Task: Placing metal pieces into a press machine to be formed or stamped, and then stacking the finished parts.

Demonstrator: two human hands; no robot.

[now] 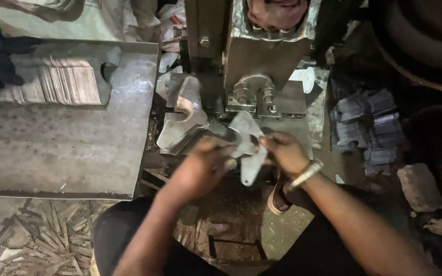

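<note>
My left hand (208, 158) and my right hand (282, 151) are both closed on one flat metal blank (246, 148), fingers pinching its edges, just in front of the press (251, 56). It looks stiff and light for steel, probably thin, and I judge its cut edges sharp (better gripped on the flat faces near the wide end). Just beyond my left hand lies a small heap of shaped plates (182, 120). Further left, the steel surface (67, 148) carries a row of stacked blanks (57, 82), with bare room in front. Right of my right hand, dark pieces (369, 128) crowd the floor.
</note>
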